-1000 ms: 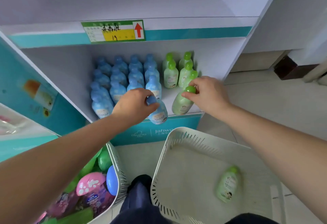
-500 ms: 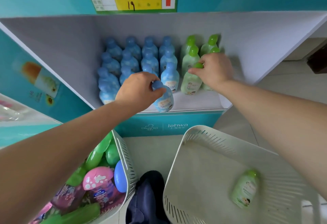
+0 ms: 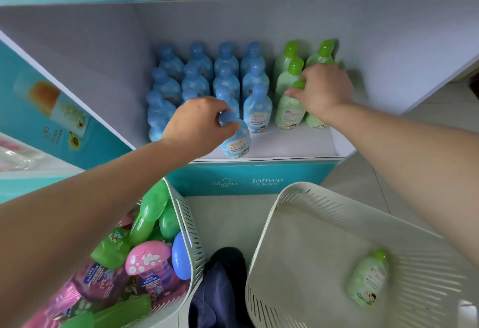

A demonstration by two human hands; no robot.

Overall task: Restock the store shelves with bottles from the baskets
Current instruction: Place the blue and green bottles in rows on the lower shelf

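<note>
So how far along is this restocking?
Done: blue rows and green rows stand on the shelf. In hand: left hand grips a blue bottle at the front edge; right hand pinches the cap of the front green bottle. Left: a lone green bottle in the right basket; the left basket looks full.

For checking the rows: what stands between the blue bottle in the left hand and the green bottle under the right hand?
One more blue bottle stands upright there on the shelf, shown in the head view.

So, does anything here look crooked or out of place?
The blue bottle held by the left hand leans at the shelf's front edge, unlike the upright rows. One green bottle lies on its side, alone, in the white basket.
</note>
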